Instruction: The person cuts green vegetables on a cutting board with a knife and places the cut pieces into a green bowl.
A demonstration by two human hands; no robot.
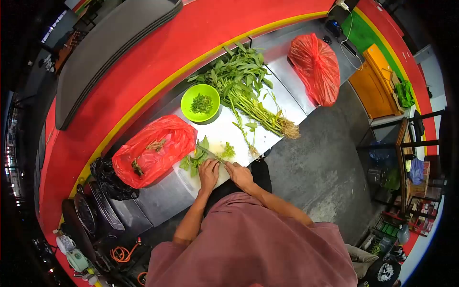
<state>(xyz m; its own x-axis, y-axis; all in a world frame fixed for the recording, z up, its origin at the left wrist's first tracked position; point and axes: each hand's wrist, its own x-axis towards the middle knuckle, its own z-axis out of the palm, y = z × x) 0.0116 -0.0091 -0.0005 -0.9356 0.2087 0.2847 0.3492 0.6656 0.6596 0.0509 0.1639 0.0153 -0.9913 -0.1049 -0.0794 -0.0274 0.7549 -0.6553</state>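
Note:
My right hand [240, 175] is closed around the handle of a knife [206, 152], whose blade points up and left over a pale cutting board [187, 180]. Close beside it, my left hand [209, 175] has its fingers curled down at the board near the blade; whatever they pinch is hidden. Leafy greens [192, 162] lie on the board left of the knife. To the right of the blade sits a small pile of light-green cut pieces [227, 151]. Behind the board, a lime-green bowl [186, 104] contains chopped dark greens [202, 104].
A large bunch of rooted leafy stems [248, 103] spreads across the counter. An open red plastic bag [177, 130] with scraps lies at left, beside a black bag [106, 178]. A tied red bag [315, 67] stands at far right. A red wall [210, 26] borders the back.

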